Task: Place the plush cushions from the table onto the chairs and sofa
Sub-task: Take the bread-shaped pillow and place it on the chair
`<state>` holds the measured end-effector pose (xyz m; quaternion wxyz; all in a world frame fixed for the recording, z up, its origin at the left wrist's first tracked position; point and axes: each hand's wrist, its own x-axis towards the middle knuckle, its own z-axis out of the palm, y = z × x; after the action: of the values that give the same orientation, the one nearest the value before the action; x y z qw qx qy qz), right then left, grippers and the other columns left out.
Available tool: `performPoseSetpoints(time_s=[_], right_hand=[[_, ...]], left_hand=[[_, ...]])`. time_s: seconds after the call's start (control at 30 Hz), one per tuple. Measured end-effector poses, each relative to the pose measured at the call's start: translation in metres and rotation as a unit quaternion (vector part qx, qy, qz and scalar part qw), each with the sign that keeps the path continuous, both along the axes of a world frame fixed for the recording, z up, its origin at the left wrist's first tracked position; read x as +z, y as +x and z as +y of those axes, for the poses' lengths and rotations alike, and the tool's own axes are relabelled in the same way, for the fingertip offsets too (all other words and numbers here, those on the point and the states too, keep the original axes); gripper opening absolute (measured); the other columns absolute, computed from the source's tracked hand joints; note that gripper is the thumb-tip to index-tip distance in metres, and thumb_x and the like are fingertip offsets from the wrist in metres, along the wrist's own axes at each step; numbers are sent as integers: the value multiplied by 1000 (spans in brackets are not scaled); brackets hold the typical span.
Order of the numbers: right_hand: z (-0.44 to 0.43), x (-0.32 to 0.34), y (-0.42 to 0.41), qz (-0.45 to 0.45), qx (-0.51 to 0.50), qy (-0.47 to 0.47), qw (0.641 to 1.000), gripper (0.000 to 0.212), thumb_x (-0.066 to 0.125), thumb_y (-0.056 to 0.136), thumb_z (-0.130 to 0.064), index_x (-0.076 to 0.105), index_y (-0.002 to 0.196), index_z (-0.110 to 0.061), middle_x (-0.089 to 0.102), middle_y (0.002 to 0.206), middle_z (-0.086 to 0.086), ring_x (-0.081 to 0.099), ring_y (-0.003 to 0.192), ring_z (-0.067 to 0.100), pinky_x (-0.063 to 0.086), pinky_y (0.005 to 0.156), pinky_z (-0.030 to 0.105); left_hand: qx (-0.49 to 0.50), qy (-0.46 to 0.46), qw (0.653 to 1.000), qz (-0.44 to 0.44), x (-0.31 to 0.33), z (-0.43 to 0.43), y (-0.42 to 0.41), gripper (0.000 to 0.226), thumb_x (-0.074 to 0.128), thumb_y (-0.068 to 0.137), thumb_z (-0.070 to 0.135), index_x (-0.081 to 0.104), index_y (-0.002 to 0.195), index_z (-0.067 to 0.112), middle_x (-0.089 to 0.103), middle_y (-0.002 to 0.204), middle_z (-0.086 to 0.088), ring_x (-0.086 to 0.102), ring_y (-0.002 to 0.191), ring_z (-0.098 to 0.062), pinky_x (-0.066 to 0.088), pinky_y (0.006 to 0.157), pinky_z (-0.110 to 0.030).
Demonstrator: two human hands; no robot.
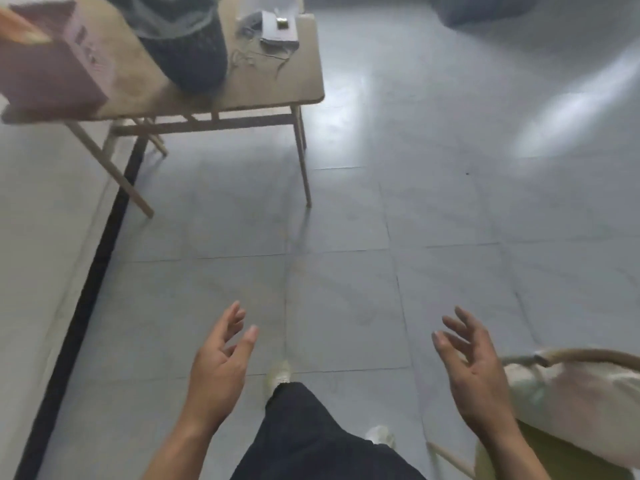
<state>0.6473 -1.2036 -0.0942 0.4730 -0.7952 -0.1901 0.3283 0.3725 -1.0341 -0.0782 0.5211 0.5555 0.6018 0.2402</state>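
Note:
A dark grey plush cushion (188, 55) lies on the beige table (273, 91) at the upper left, with a lighter grey cushion (162, 13) on top of it. At the lower right stands a chair (588, 356) with a pale cushion (571, 403) resting against its curved back. My left hand (220, 368) and my right hand (474, 372) hover over the floor at the bottom of the view, palms facing each other, fingers spread, holding nothing. Both hands are well short of the table.
A maroon box (52, 64) sits on the table's left part, a small white device with cables (277, 32) at its far end. A black strip (86, 299) runs along the grey tiled floor (381, 237). My leg in dark trousers (311, 438) is below.

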Motion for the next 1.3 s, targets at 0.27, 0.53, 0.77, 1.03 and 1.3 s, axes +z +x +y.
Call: performPoseSetpoints(time_s=[0.27, 0.53, 0.77, 1.03, 1.3], right_hand=[[204, -4, -111, -36, 149, 0, 988, 51, 69, 96, -20, 50, 142, -33, 64, 134, -8, 62, 115, -6, 50, 76, 5], [384, 26, -186, -47, 213, 62, 974, 69, 67, 84, -45, 45, 148, -34, 60, 136, -21, 63, 119, -3, 52, 83, 6], [537, -7, -174, -40, 213, 85, 973, 78, 70, 81, -47, 42, 151, -32, 56, 138, -22, 61, 117, -10, 51, 81, 4], [775, 5, -161, -51, 283, 91, 953, 59, 69, 92, -35, 48, 146, -29, 60, 139, -11, 60, 110, -9, 46, 74, -4], [967, 53, -208, -61, 358, 156, 918, 70, 66, 86, -43, 44, 151, -29, 61, 140, -8, 62, 122, 5, 53, 92, 22]], left_hand=[[161, -10, 987, -19, -9, 100, -152, 49, 63, 98, 15, 51, 145, 25, 64, 133, 6, 58, 124, -6, 41, 90, -14], [189, 38, 981, -20, 14, 262, -219, 48, 63, 98, 20, 50, 143, 30, 63, 132, 11, 59, 123, -4, 41, 89, -12], [193, 50, 979, -43, 3, 420, -201, 64, 69, 92, 21, 41, 150, 31, 57, 140, 12, 58, 127, -9, 45, 101, -28], [275, 89, 956, -45, 50, 606, -191, 52, 68, 96, 19, 48, 142, 31, 62, 131, 17, 63, 120, -2, 47, 111, -41], [376, 169, 910, -52, 77, 728, -251, 47, 65, 83, 33, 53, 127, 46, 66, 127, 20, 62, 123, -4, 49, 106, -43]])
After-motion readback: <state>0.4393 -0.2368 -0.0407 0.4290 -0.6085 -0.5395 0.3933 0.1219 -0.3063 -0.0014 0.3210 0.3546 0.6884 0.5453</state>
